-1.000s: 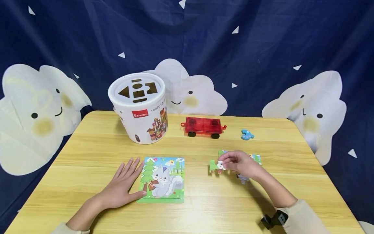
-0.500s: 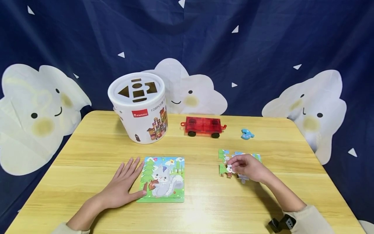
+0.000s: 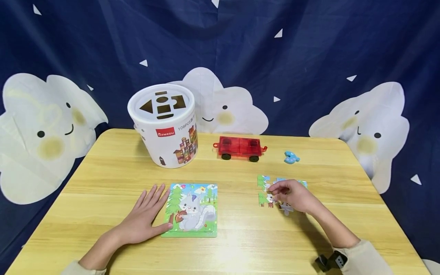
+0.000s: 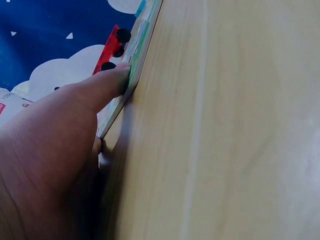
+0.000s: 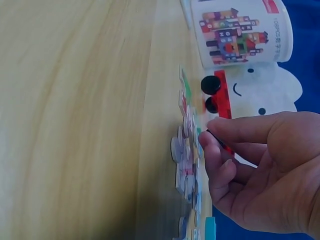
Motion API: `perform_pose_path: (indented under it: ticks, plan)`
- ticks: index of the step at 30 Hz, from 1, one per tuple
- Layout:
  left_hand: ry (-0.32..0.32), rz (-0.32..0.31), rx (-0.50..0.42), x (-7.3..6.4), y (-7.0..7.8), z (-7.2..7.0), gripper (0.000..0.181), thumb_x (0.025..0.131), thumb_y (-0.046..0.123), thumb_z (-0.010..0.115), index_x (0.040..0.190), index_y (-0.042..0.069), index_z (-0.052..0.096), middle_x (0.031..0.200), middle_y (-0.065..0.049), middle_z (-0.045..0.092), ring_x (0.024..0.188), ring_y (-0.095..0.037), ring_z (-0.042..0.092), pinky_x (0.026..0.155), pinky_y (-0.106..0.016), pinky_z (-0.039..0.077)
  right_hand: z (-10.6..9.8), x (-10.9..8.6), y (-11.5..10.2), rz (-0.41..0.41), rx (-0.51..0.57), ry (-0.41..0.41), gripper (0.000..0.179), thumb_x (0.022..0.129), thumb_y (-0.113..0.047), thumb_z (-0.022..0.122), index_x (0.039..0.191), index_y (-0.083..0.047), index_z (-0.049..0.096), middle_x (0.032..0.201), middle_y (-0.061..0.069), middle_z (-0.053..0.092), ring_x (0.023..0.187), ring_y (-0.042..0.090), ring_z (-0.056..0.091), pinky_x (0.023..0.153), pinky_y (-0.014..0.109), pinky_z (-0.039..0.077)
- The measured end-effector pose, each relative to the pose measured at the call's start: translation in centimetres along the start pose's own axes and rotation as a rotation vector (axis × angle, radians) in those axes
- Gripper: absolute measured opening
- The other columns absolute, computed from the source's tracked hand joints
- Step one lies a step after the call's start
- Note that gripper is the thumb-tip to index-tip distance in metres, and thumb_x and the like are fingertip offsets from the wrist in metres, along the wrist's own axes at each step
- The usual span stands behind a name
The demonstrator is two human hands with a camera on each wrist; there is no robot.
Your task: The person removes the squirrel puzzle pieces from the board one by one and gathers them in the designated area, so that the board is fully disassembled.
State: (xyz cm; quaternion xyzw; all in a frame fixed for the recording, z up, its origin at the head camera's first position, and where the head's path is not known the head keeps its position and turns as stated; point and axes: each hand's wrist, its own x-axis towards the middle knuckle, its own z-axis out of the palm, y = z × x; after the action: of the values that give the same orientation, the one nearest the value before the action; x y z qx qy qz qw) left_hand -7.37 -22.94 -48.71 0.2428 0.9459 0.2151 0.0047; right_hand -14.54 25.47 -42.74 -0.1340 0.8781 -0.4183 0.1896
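Observation:
My left hand [image 3: 141, 219] lies flat with spread fingers on the table, its thumb on the left edge of a square squirrel picture puzzle board [image 3: 192, 214]. In the left wrist view the thumb [image 4: 107, 85] presses on that board's rim. Over a cluster of loose jigsaw pieces my right hand [image 3: 292, 195] is low, with thumb and fingers bent and their tips right at the pieces. A green and white jigsaw piece [image 3: 264, 198] shows beside the fingertips. In the right wrist view nothing shows between the fingertips, and jigsaw pieces [image 5: 185, 160] lie below; the hand covers several in the head view.
A white bucket [image 3: 168, 141] with shape cut-outs in its lid stands at the back left. Right of it are a red toy wagon [image 3: 240, 147] and a small blue piece [image 3: 291, 157]. The wooden table [image 3: 233, 252] ends at a dark blue curtain.
My right hand has moved right with a green and white jigsaw piece, which has come down among the others and now lies level with them. The left hand stays in place.

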Motion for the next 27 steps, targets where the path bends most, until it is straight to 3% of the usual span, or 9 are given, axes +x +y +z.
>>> perform_pose_path:
  ticks: [10, 15, 22, 27]
  plan:
    - [0.004, -0.024, -0.019, 0.1, 0.8, -0.6, 0.095, 0.092, 0.058, 0.066, 0.163, 0.009, 0.025, 0.167, -0.019, 0.021, 0.155, -0.039, 0.012, 0.123, -0.031, -0.013, 0.7, 0.6, -1.1, -0.047, -0.001, 0.010, 0.017, 0.096, 0.004, 0.063, 0.110, 0.001, 0.072, 0.096, 0.007, 0.068, 0.084, 0.020, 0.058, 0.067, 0.024, 0.052]
    - [-0.009, -0.063, -0.064, 0.1, 0.8, -0.7, 0.097, 0.093, 0.057, 0.066, 0.161, 0.002, 0.024, 0.167, -0.020, 0.021, 0.154, -0.041, 0.013, 0.124, -0.033, -0.010, 1.5, 1.4, -2.3, -0.070, -0.006, -0.001, 0.017, 0.096, 0.002, 0.064, 0.112, 0.000, 0.073, 0.096, 0.005, 0.068, 0.086, 0.019, 0.058, 0.067, 0.025, 0.051]
    - [-0.005, -0.134, -0.160, 0.9, 1.8, -1.3, 0.093, 0.096, 0.053, 0.065, 0.161, 0.001, 0.024, 0.168, -0.023, 0.013, 0.154, -0.043, 0.011, 0.124, -0.057, 0.004, 3.1, 2.8, -3.8, -0.137, -0.012, -0.057, 0.018, 0.097, 0.002, 0.062, 0.112, 0.001, 0.072, 0.098, 0.007, 0.070, 0.089, 0.018, 0.061, 0.073, 0.027, 0.053]
    - [-0.026, -0.097, -0.163, 2.0, 3.5, -1.6, 0.091, 0.097, 0.052, 0.064, 0.162, 0.004, 0.023, 0.169, -0.019, 0.009, 0.155, -0.039, 0.010, 0.122, -0.060, 0.013, 4.9, 3.7, -5.3, -0.168, -0.025, -0.088, 0.017, 0.097, 0.002, 0.064, 0.111, -0.001, 0.073, 0.098, 0.006, 0.071, 0.088, 0.015, 0.062, 0.076, 0.027, 0.054]
